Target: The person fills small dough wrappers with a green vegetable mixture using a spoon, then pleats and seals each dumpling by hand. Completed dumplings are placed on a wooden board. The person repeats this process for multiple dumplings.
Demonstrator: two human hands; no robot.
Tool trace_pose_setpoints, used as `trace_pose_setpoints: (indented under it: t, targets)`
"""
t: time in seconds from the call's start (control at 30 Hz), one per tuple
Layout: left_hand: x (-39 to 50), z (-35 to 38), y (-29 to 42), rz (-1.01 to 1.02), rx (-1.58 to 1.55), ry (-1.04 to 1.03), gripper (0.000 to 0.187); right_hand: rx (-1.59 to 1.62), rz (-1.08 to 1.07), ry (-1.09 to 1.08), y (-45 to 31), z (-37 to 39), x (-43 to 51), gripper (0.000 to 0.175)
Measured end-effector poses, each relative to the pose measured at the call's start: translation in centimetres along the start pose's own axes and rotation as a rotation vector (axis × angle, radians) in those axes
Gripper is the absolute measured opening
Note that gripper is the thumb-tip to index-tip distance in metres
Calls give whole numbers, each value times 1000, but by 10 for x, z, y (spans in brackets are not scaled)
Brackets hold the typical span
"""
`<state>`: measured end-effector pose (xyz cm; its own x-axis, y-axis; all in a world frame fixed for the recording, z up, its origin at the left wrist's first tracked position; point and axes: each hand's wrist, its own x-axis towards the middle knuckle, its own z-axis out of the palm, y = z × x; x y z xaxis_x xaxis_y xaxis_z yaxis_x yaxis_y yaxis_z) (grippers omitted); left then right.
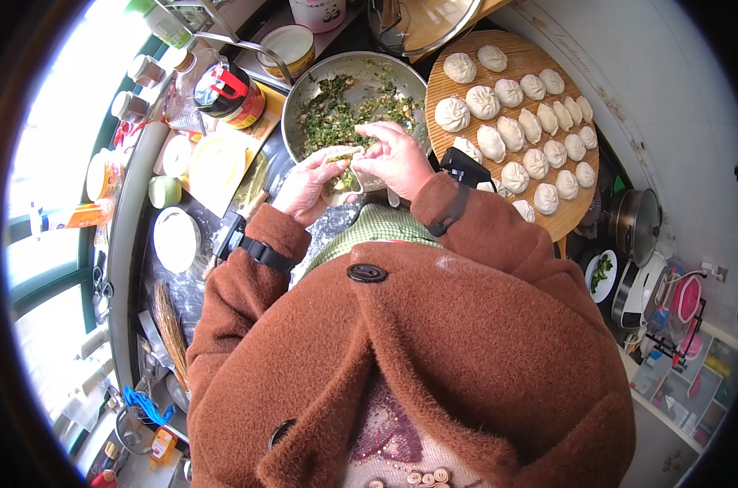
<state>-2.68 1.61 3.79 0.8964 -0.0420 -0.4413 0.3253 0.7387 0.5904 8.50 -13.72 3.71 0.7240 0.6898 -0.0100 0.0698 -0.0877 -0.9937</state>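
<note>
My left hand (311, 186) cradles a dough wrapper (349, 194) with green filling showing inside it. The fingers of my right hand (396, 160) pinch the upper right edge of that wrapper. Just beyond both hands lies a wide metal bowl (288, 125) of chopped green filling (338, 113). To the right, a round wooden board (448, 61) bears rows of pleated buns (483, 102) and longer crimped dumplings (511, 133). A handle, perhaps a spoon's (393, 197), shows below my right hand.
A floury dark counter (183, 305) holds a white round dish (177, 240) and a straw brush (169, 323) at left. A sauce bottle (228, 94) and a lidded tub (288, 50) stand at upper left. A pot (634, 226) and a plate of greens (601, 276) are at right.
</note>
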Motion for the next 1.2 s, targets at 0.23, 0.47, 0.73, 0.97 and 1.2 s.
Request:
trace_pose_setpoints:
  t: [0.23, 0.47, 0.73, 0.97, 1.2]
  targets:
    - [5, -3, 6, -47, -20, -32, 30, 8, 153, -13, 7, -5, -7, 17]
    - [13, 1, 3, -74, 60, 118, 30, -428, -169, 61, -6, -1, -16, 12]
    - [17, 7, 4, -90, 211, 168, 29, -431, -210, 21, -5, 0, -10, 17]
    - [21, 3, 2, -115, 295, 113, 33, -446, -48, -48, 0, -6, -4, 21]
    - [23, -1, 15, -161, 276, 34, 44, -215, 164, -11, 2, -7, -7, 17]
